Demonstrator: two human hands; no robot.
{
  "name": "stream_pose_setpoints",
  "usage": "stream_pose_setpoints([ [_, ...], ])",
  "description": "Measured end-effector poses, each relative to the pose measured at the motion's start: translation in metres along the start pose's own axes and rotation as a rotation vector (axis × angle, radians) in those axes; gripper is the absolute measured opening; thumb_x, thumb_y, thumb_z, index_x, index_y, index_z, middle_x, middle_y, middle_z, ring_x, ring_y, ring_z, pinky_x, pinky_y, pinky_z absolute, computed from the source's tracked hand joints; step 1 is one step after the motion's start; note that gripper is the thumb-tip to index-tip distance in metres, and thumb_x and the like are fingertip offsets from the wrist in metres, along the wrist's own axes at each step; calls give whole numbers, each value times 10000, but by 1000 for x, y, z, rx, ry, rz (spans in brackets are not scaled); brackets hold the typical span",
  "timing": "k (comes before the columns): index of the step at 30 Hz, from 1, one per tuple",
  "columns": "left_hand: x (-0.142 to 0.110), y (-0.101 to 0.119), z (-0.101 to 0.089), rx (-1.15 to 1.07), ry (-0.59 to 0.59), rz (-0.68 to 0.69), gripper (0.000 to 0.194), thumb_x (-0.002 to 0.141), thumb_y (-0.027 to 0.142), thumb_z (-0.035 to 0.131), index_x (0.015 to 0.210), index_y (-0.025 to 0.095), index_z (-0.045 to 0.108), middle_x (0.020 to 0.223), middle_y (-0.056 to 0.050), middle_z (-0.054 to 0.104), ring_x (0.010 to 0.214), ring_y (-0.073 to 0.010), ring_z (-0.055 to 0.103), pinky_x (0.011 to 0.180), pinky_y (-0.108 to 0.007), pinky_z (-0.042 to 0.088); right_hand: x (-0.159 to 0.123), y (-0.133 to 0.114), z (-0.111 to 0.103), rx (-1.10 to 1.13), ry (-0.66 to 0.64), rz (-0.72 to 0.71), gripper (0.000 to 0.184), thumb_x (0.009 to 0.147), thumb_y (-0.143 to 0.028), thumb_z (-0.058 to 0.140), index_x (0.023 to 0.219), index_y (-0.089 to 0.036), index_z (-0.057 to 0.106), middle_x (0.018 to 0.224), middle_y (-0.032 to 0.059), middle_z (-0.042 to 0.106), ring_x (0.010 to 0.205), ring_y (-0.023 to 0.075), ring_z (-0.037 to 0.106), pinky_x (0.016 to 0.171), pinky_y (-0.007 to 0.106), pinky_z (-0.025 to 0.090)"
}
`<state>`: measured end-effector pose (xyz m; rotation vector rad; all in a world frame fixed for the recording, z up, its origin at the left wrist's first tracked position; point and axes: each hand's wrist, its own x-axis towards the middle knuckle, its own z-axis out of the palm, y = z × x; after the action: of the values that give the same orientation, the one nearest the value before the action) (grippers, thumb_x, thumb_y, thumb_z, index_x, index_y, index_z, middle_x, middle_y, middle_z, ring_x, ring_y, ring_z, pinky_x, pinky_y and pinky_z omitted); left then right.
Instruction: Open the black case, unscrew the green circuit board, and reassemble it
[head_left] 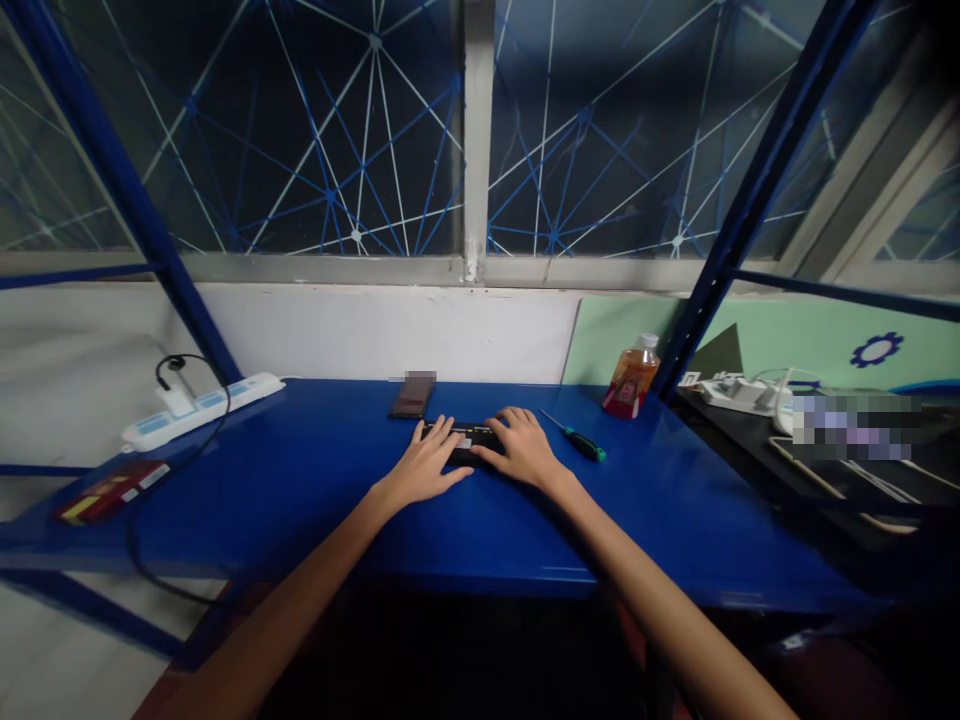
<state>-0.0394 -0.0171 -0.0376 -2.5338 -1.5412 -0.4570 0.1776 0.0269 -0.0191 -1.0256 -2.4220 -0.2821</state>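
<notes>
A black oblong device (463, 443) with a pale label and small yellow marks lies on the blue table (300, 470). Across its left end rests my left hand (424, 462), fingers spread and thumb apart. My right hand (525, 445) is curled over the right end, its fingers at the far side and its thumb at the near side. Both hands cover parts of the device. Just right of my right hand lies a screwdriver (585, 443) with a black and green handle, its shaft pointing away to the left. Behind my left hand is a dark phone-like slab (412, 395).
At the left are a white power strip (202, 410) with a black cable and a red box (112, 492). A bottle of amber liquid (632, 380) stands at the back right. Blue posts (720, 250) frame the table. Cables and a white strip (739, 392) lie on a dark surface to the right.
</notes>
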Motion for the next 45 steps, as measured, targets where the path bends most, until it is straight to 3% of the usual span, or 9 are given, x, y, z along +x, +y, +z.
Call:
stream_pose_setpoints([
  [7,-5,-9,-3,15,137,-14,601,832,614,525,1276,209,546,1395,-138,476,1300,-311,410,1077,-482,292,-7,7,6,116,-74,-4,500,912,-548,425,1177,-175,626,1224,141,603,1217,293,474,1036,453,316],
  [14,-5,-6,4,51,86,-3,627,884,603,441,1351,186,477,1444,-144,419,1356,-305,343,1114,-511,227,-11,16,9,181,-139,-29,625,787,-571,613,1256,-158,577,1314,167,552,1271,324,448,1050,489,330],
  [21,-2,-6,3,-57,72,-3,755,850,643,459,1425,163,367,1482,-127,360,1376,-283,313,1142,-453,215,-14,26,1,199,-185,-8,673,789,-612,586,1308,-186,534,1359,135,527,1305,341,409,1050,517,326],
  [31,3,-11,-2,-112,17,-44,820,772,724,487,1369,163,461,1459,-116,401,1372,-305,314,1122,-469,254,-15,25,3,176,-166,-13,728,797,-663,528,1320,-156,528,1356,170,520,1274,330,446,1045,480,347],
  [45,3,-10,1,-112,73,-64,765,764,703,522,1312,170,493,1432,-128,441,1338,-315,372,1108,-482,282,-15,21,11,225,-115,-25,666,781,-607,598,1240,-127,553,1320,204,520,1235,307,475,1038,453,359],
])
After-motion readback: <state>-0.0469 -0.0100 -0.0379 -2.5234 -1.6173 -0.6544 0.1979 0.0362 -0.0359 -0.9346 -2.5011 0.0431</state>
